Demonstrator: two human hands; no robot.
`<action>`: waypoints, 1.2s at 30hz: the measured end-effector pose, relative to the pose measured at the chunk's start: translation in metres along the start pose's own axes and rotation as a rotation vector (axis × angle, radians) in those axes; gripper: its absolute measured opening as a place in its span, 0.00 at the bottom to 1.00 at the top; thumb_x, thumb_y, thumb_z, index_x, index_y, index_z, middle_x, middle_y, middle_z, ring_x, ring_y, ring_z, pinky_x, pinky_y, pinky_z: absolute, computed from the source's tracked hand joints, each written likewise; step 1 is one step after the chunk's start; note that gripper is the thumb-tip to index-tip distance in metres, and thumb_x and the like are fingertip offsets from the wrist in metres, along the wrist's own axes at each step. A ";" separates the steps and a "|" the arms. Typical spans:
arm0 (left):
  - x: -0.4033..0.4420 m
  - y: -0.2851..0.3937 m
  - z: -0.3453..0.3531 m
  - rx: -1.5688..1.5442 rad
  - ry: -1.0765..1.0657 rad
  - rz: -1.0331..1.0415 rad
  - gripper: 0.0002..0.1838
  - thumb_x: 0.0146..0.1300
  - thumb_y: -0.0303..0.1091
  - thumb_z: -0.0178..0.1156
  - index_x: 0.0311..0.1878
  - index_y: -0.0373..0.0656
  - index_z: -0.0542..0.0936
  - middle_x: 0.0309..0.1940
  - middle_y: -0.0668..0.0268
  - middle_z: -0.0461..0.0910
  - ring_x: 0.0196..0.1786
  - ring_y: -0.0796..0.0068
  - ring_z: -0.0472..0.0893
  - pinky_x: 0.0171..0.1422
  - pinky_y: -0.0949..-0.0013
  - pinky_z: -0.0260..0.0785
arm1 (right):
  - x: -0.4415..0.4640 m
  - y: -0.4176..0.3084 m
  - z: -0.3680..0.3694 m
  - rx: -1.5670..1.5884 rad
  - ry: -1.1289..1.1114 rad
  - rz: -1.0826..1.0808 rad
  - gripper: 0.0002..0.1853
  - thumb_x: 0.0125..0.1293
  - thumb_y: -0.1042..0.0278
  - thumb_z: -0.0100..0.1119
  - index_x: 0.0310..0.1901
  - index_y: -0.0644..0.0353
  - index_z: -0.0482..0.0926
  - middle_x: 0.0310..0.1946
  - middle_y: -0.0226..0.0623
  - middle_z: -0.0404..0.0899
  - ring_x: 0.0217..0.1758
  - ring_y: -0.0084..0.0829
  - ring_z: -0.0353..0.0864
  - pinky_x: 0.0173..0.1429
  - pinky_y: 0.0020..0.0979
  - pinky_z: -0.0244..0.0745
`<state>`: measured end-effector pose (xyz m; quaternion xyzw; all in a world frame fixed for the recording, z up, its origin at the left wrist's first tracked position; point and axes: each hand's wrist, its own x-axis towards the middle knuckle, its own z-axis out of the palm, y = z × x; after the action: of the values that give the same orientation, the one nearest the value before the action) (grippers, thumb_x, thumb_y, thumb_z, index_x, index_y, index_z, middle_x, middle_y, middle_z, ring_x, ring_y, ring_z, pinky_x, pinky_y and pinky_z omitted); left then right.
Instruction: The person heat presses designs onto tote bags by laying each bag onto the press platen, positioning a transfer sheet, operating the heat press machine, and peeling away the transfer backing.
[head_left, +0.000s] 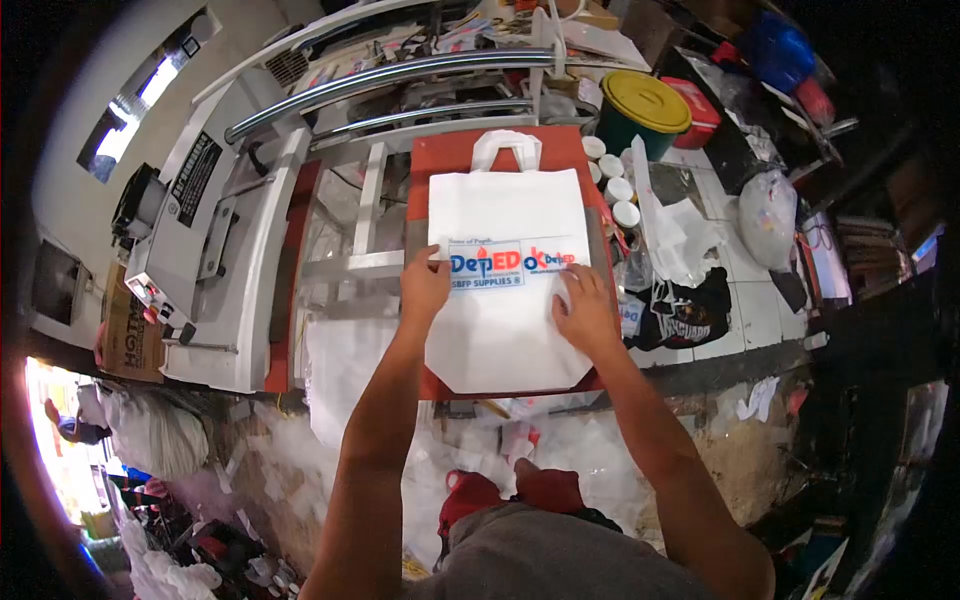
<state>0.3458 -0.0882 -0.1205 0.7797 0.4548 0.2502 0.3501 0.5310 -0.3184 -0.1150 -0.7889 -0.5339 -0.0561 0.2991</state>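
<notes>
A white tote bag [505,345] lies flat, its handles pointing away from me. Across its middle is a printed design [486,265] in blue, red and orange, reading "DepED" and "SBFP SUPPLIES"; it looks like a thin transfer sheet, though I cannot tell if it is loose. My left hand [428,288] rests at the left end of the print and the bag's edge, thumb and forefinger apart. At the right end, my right hand [590,310] touches the print with its fingertips, thumb spread below. The bag lies on a red heat press bed [432,155].
To the left stands the white press machine [225,250], with metal rails [400,85] behind. White-lidded jars [620,190], a green bucket with yellow lid [645,105] and a black printed plastic bag [690,310] are on the right. Plastic litters the floor below.
</notes>
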 end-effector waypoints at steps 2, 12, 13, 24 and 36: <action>-0.012 0.007 -0.005 -0.212 0.085 -0.056 0.21 0.60 0.30 0.64 0.56 0.35 0.77 0.48 0.50 0.83 0.47 0.53 0.83 0.52 0.56 0.75 | -0.004 0.002 0.007 -0.001 -0.033 0.013 0.24 0.62 0.64 0.60 0.58 0.67 0.74 0.63 0.49 0.69 0.69 0.51 0.64 0.71 0.51 0.60; -0.078 -0.008 0.004 0.420 0.110 0.450 0.25 0.62 0.33 0.59 0.64 0.42 0.74 0.65 0.58 0.72 0.69 0.49 0.68 0.70 0.49 0.61 | -0.006 -0.003 0.007 -0.030 -0.002 0.014 0.25 0.62 0.64 0.59 0.59 0.67 0.75 0.63 0.49 0.68 0.70 0.53 0.63 0.71 0.51 0.60; -0.077 -0.011 0.004 0.422 0.115 0.448 0.25 0.62 0.33 0.59 0.64 0.42 0.74 0.65 0.58 0.72 0.69 0.49 0.68 0.70 0.49 0.61 | -0.006 -0.003 0.007 -0.030 -0.001 0.012 0.25 0.62 0.64 0.59 0.59 0.66 0.75 0.63 0.49 0.68 0.70 0.53 0.63 0.71 0.51 0.61; -0.077 -0.017 0.009 0.431 0.089 0.395 0.25 0.65 0.35 0.56 0.66 0.43 0.73 0.69 0.59 0.69 0.71 0.50 0.65 0.73 0.50 0.59 | -0.009 -0.003 0.007 -0.047 0.008 0.010 0.24 0.62 0.64 0.59 0.59 0.63 0.76 0.64 0.48 0.68 0.70 0.52 0.62 0.71 0.52 0.60; -0.084 -0.024 -0.060 0.190 0.180 0.410 0.22 0.61 0.29 0.60 0.59 0.38 0.76 0.63 0.53 0.73 0.64 0.46 0.71 0.70 0.52 0.63 | -0.022 0.027 -0.011 0.129 0.287 0.058 0.24 0.60 0.67 0.62 0.59 0.61 0.76 0.55 0.52 0.76 0.62 0.53 0.72 0.69 0.52 0.62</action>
<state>0.2517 -0.1354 -0.1067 0.8597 0.3380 0.3407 0.1751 0.5480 -0.3486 -0.1259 -0.7669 -0.4653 -0.1254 0.4238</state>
